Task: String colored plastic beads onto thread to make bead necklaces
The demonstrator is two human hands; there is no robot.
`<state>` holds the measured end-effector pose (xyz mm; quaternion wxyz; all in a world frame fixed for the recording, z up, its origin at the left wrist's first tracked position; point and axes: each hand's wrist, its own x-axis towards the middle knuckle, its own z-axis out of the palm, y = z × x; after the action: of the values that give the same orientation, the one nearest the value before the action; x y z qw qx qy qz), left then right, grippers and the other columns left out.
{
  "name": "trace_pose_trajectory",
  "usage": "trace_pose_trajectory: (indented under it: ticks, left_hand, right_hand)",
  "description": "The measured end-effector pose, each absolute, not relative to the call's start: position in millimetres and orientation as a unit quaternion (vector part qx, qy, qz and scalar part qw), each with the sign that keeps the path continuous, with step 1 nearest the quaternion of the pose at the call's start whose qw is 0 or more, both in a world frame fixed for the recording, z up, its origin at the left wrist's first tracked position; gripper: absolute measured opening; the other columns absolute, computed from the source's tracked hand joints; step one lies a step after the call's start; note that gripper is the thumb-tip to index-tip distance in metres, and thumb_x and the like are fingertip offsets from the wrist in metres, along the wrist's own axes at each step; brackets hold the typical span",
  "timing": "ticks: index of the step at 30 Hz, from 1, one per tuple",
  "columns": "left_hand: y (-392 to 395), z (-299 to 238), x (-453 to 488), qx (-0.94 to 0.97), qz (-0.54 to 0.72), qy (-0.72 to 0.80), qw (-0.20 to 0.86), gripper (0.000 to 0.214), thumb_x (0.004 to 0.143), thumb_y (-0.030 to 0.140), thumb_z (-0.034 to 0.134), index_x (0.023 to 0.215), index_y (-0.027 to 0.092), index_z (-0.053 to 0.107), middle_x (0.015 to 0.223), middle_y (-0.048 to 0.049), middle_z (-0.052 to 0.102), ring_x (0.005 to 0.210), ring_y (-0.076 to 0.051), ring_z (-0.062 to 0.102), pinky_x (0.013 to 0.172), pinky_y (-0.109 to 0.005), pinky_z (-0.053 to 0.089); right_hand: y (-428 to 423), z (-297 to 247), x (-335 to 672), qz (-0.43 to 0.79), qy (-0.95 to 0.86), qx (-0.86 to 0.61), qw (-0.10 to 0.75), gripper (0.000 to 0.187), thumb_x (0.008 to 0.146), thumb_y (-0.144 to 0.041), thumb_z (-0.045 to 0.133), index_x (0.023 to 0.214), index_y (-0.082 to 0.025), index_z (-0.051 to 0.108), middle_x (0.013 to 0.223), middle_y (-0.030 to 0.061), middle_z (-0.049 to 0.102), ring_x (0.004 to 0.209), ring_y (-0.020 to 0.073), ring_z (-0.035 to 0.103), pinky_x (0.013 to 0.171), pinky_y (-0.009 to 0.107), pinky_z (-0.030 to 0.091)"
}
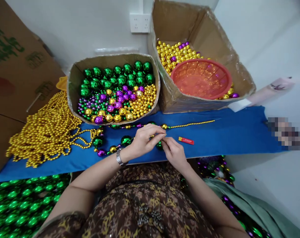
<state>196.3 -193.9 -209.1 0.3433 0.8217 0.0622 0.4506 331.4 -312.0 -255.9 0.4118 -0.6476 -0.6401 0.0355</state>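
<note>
My left hand (147, 138), with a metal watch on its wrist, is closed in a pinch above the blue cloth. The fingers of my right hand (175, 152) are also pinched, tip to tip with the left. Both seem to grip a thin part of a bead string (126, 140), mostly hidden by the fingers. Big green, gold and purple beads run along this string, which loops left on the cloth. One green bead (159, 145) shows just below my fingertips. Behind my hands, a straight row of small gold beads (193, 124) stretches right. A red lighter (186, 140) lies beside my right hand.
A low carton (70, 89) of sorted green, purple and gold beads stands behind. A taller carton (169, 99) holds gold beads and an orange plastic basket (201, 79). Gold bead strands (46, 127) pile up left. Green beads (23, 201) sit below the blue-covered table (239, 135).
</note>
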Motion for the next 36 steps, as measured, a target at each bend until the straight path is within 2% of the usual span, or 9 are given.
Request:
trace_pose_trajectory:
  ticks: [2,4,8,11,15,22,26,31,36]
  left_hand:
    - [-196.4,-207.5,197.4,0.804,0.462,0.083,0.366,0.009,0.089,0.021,0.058,0.089,0.016,0.066,0.086,-0.0056,0.071,0.083,-0.014,0.066,0.076,-0.026,0.053]
    - [-199.8,-216.1,197.3,0.785,0.458,0.115,0.401,0.014,0.091,0.022,0.054,0.099,0.016,0.064,0.094,-0.0068,0.070,0.086,-0.014,0.066,0.076,-0.026,0.053]
    - [-208.0,-257.2,204.2,0.840,0.358,0.083,0.399,0.051,0.086,0.026,0.055,0.135,0.017,0.044,0.133,-0.0157,0.054,0.122,-0.024,0.052,0.101,-0.041,0.046]
    - [-212.3,-289.0,218.4,0.901,0.266,0.049,0.338,0.065,0.083,0.036,0.058,0.141,0.017,0.036,0.141,-0.0167,0.047,0.132,-0.029,0.041,0.109,-0.048,0.036]
    - [-214.2,-307.7,233.8,0.945,0.201,0.083,0.246,0.052,0.087,0.041,0.052,0.133,0.018,0.047,0.134,-0.0145,0.053,0.128,-0.030,0.044,0.108,-0.054,0.032]
    - [-209.6,-301.9,224.6,0.961,0.192,0.123,0.157,0.046,0.091,0.045,0.046,0.127,0.018,0.051,0.121,-0.0133,0.057,0.107,-0.027,0.056,0.098,-0.047,0.040]
    - [-198.3,-299.8,215.5,0.963,0.199,0.149,0.104,0.048,0.092,0.049,0.043,0.129,0.018,0.051,0.124,-0.0143,0.054,0.098,-0.026,0.056,0.087,-0.042,0.043]
    - [-186.2,-300.4,207.0,0.968,0.166,0.181,0.052,0.047,0.092,0.046,0.044,0.130,0.019,0.051,0.123,-0.0158,0.054,0.097,-0.028,0.056,0.087,-0.045,0.041]
    - [-184.9,-303.6,199.0,0.965,0.160,0.197,0.062,0.054,0.091,0.052,0.044,0.134,0.020,0.048,0.122,-0.0163,0.055,0.096,-0.028,0.058,0.087,-0.044,0.039]
  right_hand:
    - [-310.1,-256.2,331.9,0.041,-0.634,-0.649,0.419,0.021,0.097,-0.026,0.044,0.101,-0.019,0.062,0.092,0.0072,0.069,0.083,0.0177,0.067,0.078,0.030,0.054]
    - [-311.5,-255.3,334.9,0.064,-0.610,-0.661,0.432,0.022,0.098,-0.029,0.042,0.100,-0.019,0.062,0.083,0.0048,0.068,0.069,0.0150,0.065,0.068,0.027,0.053]
    - [-316.9,-245.6,338.2,0.129,-0.513,-0.674,0.516,0.025,0.099,-0.035,0.038,0.105,-0.020,0.057,0.065,-0.0034,0.059,0.046,0.0086,0.053,0.049,0.021,0.046]
    - [-318.0,-236.9,335.4,0.127,-0.491,-0.665,0.549,0.026,0.099,-0.038,0.040,0.108,-0.020,0.056,0.059,-0.0059,0.053,0.045,0.0079,0.049,0.047,0.020,0.043]
    - [-317.1,-225.5,335.7,0.132,-0.457,-0.625,0.619,0.026,0.096,-0.041,0.046,0.105,-0.020,0.058,0.055,-0.0076,0.044,0.045,0.0072,0.042,0.046,0.019,0.037]
    - [-317.4,-194.7,370.1,0.085,-0.320,-0.544,0.771,0.021,0.091,-0.043,0.057,0.090,-0.021,0.055,0.049,-0.0106,0.035,0.039,0.0049,0.026,0.039,0.017,0.026]
    - [-317.4,-195.1,378.0,0.069,-0.283,-0.558,0.777,0.023,0.090,-0.045,0.058,0.089,-0.022,0.055,0.049,-0.0106,0.035,0.039,0.0054,0.026,0.039,0.017,0.025]
    - [-311.0,-207.8,367.9,0.102,-0.305,-0.565,0.759,0.024,0.088,-0.044,0.061,0.089,-0.020,0.058,0.050,-0.0095,0.036,0.043,0.0058,0.030,0.041,0.016,0.029]
    - [-304.7,-214.7,368.9,0.117,-0.295,-0.567,0.760,0.029,0.085,-0.048,0.063,0.089,-0.019,0.058,0.052,-0.0097,0.035,0.045,0.0053,0.031,0.041,0.015,0.029]
